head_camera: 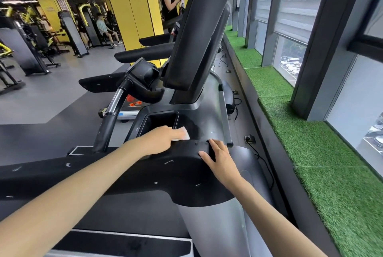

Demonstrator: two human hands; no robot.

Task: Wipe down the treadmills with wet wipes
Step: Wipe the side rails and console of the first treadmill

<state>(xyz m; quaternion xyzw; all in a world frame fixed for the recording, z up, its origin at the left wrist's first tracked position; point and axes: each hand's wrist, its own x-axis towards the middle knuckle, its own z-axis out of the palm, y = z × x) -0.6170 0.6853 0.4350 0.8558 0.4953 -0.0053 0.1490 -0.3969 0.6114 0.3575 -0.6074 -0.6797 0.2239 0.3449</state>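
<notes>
A grey and black treadmill fills the middle of the head view, its console screen rising above. My left hand presses a white wet wipe onto the grey console tray, beside a dark rectangular pocket. My right hand rests flat with spread fingers on the treadmill's black padded handrail, holding nothing. The wipe is mostly hidden under my left fingers.
More treadmill handrails line up behind this one. A green artificial-grass ledge and windows run along the right. A power cable and socket lie on the floor by the ledge. People and weight machines stand at the far left.
</notes>
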